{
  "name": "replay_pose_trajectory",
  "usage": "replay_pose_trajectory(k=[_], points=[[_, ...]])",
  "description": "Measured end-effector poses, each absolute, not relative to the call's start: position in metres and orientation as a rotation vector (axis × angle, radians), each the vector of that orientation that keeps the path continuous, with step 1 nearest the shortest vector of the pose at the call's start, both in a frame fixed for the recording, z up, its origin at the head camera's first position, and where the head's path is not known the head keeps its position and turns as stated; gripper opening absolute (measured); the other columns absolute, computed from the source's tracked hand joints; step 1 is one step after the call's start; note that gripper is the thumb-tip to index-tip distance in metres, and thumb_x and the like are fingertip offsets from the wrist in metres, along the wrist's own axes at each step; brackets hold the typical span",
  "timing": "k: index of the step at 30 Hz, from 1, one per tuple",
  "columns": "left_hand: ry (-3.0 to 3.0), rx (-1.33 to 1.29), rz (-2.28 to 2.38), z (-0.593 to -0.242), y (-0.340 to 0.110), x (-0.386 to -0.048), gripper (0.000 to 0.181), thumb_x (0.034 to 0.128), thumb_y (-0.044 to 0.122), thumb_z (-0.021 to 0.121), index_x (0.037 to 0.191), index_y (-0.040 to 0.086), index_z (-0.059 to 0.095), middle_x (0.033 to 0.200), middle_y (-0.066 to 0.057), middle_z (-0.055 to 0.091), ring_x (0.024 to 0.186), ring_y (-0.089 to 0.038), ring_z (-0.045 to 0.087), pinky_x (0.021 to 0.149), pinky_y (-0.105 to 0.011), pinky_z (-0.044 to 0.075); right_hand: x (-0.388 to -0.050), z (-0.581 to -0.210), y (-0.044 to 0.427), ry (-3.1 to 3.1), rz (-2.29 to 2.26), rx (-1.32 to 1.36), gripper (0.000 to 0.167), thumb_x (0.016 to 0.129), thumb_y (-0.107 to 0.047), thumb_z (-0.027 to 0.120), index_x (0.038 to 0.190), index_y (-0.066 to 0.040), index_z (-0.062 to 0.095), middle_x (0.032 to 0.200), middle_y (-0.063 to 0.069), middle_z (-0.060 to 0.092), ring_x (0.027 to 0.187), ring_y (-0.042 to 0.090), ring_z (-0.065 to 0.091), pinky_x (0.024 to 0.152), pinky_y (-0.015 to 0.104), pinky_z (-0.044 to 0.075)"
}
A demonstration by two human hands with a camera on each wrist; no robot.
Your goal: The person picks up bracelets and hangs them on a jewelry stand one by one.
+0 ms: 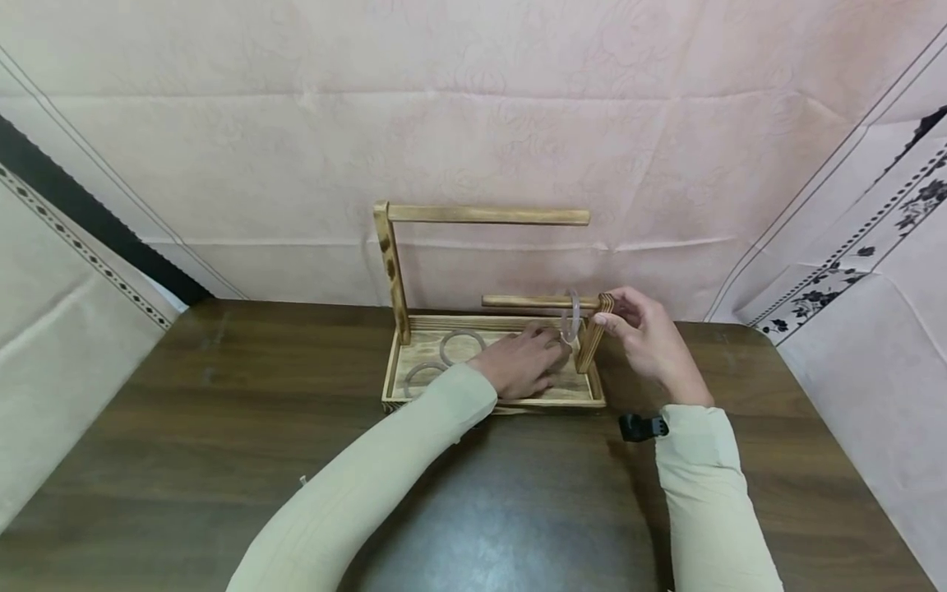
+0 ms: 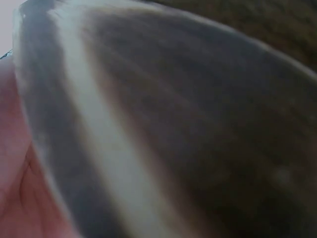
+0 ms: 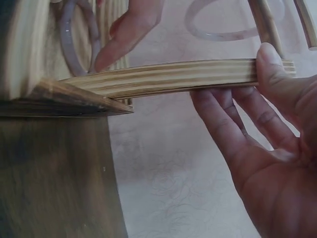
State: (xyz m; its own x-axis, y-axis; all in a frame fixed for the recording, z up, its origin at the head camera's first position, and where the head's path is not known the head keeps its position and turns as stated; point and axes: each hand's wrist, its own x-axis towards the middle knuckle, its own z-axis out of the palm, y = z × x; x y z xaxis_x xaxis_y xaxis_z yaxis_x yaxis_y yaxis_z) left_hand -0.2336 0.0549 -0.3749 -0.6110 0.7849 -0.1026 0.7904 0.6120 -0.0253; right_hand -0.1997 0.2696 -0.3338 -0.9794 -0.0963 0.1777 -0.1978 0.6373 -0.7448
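Observation:
A wooden bangle stand [image 1: 390,271] has a shallow tray base, two uprights and two horizontal rods. My right hand [image 1: 651,341] grips the short right upright [image 3: 183,77] near its top, thumb on one side and fingers on the other. A translucent bangle [image 1: 575,316] hangs on the lower rod [image 1: 518,302] beside that upright. My left hand [image 1: 521,362] reaches down into the tray, its fingertips mostly hidden in the head view. In the right wrist view, its finger [image 3: 136,29] is at the edge of a pale bangle [image 3: 68,39]; whether it pinches it is unclear.
Two more bangles, a rear bangle [image 1: 444,349] and a front bangle [image 1: 407,382], lie in the tray's left part. The upper rod [image 1: 488,215] reaches rightward from the tall left upright. A dark wooden table [image 1: 222,460] lies beneath, with a pale cloth [image 1: 473,148] behind.

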Motion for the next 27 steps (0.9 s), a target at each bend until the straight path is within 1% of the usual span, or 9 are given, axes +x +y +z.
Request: replay_pose_trajectory(k=[6,11,14,16,17,21,23,27], points=[[2.728,1.347,-0.105,-0.3757,0.0527,-0.2387,0.047,0.1065,0.041,0.051,0.149,0.022,0.047,0.164,-0.006,0.034,0.153,-0.032,0.029,0.11,-0.044,0.052,-0.2008,-0.335,0.2674,-2.712,1.235,0.281,0.024,0.103,-0.018,0.06,0.119,0.0,0.058,0.123,0.023,0.068,0.125,0.041,0.062,0.105,0.053,0.05],[2.713,1.357,-0.085,-0.3754,0.0505,-0.2399,0.045,0.1063,0.041,0.052,0.148,0.023,0.048,0.162,-0.006,0.036,0.15,-0.03,0.033,0.109,-0.042,0.052,-0.2014,-0.3365,0.2678,-2.714,1.236,0.281,0.024,0.103,-0.018,0.059,0.12,0.0,0.057,0.123,0.023,0.068,0.125,0.042,0.063,0.104,0.052,0.05],[2.708,1.357,-0.083,-0.3748,0.0506,-0.2405,0.046,0.1066,0.039,0.051,0.15,0.024,0.047,0.162,-0.006,0.036,0.15,-0.03,0.033,0.11,-0.041,0.052,-0.2016,-0.3368,0.2682,-2.722,1.225,0.278,0.025,0.103,-0.018,0.06,0.121,0.0,0.057,0.122,0.022,0.068,0.122,0.041,0.064,0.101,0.05,0.051],[2.706,1.359,-0.086,-0.375,0.0514,-0.241,0.047,0.107,0.038,0.051,0.151,0.024,0.045,0.162,-0.007,0.036,0.151,-0.03,0.032,0.111,-0.041,0.051,-0.2016,-0.3367,0.2679,-2.727,1.206,0.278,0.025,0.103,-0.018,0.06,0.121,-0.001,0.058,0.12,0.021,0.069,0.121,0.04,0.065,0.098,0.045,0.052],[2.705,1.36,-0.087,-0.3751,0.0517,-0.2414,0.047,0.1071,0.038,0.05,0.152,0.024,0.045,0.161,-0.007,0.036,0.151,-0.03,0.032,0.111,-0.04,0.05,-0.2015,-0.3362,0.2675,-2.731,1.2,0.275,0.025,0.103,-0.018,0.06,0.121,-0.001,0.057,0.12,0.021,0.069,0.12,0.039,0.065,0.097,0.044,0.052],[2.708,1.357,-0.091,-0.3765,0.0533,-0.242,0.048,0.1071,0.038,0.05,0.153,0.025,0.044,0.16,-0.007,0.037,0.15,-0.03,0.033,0.111,-0.039,0.051,-0.2007,-0.3343,0.266,-2.754,1.189,0.264,0.025,0.103,-0.019,0.059,0.122,-0.002,0.057,0.12,0.02,0.068,0.118,0.037,0.065,0.095,0.044,0.052],[2.711,1.35,-0.092,-0.3766,0.0542,-0.2425,0.049,0.1069,0.039,0.051,0.153,0.025,0.044,0.16,-0.007,0.038,0.149,-0.029,0.034,0.11,-0.038,0.051,-0.2006,-0.3332,0.2662,-2.765,1.191,0.263,0.026,0.104,-0.019,0.059,0.123,-0.002,0.057,0.12,0.019,0.068,0.117,0.037,0.066,0.096,0.046,0.052],[2.709,1.327,-0.079,-0.3764,0.0575,-0.2422,0.051,0.1061,0.039,0.052,0.154,0.027,0.043,0.159,-0.007,0.039,0.147,-0.029,0.036,0.11,-0.039,0.052,-0.2004,-0.3326,0.2678,-2.777,1.176,0.259,0.025,0.104,-0.019,0.059,0.123,-0.003,0.057,0.118,0.018,0.068,0.112,0.033,0.067,0.092,0.04,0.052]])
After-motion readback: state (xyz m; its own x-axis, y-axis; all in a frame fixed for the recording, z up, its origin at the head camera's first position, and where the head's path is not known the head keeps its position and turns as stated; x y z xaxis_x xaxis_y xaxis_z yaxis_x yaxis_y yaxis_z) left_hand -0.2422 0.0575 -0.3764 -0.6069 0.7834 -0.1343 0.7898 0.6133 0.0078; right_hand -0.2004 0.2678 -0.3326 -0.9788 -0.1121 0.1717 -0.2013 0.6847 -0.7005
